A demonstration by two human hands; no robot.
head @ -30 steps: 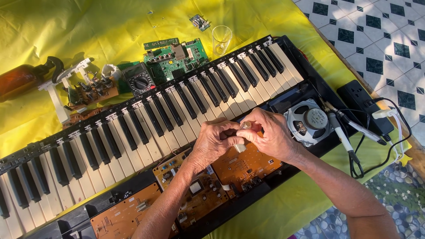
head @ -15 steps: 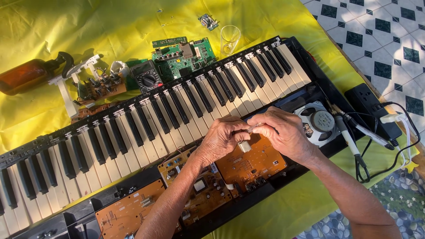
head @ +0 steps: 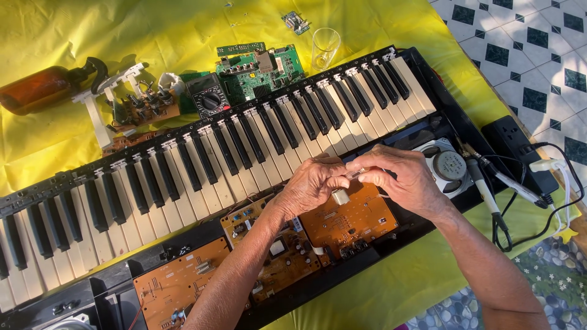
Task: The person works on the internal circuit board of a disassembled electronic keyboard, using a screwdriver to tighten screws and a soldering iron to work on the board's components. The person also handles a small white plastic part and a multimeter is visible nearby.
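Two hands, one small part

Both my hands meet over the opened keyboard (head: 202,165). Left hand (head: 312,183) and right hand (head: 400,177) pinch a small white part (head: 340,196) between narrowed fingertips, above the orange board (head: 348,220). Speaker (head: 449,166) at 3 o'clock, glass (head: 324,49) at 12.

Hands meet, fingertips pinched together
Left hand (head: 313,183) curled, right hand (head: 400,177) over it; both forearms reach in from below

I can't make out the small white part (head: 340,197) pinched between my fingers (head: 342,181). The keyboard (head: 183,177) runs off the left edge, and my hands hide some keys.
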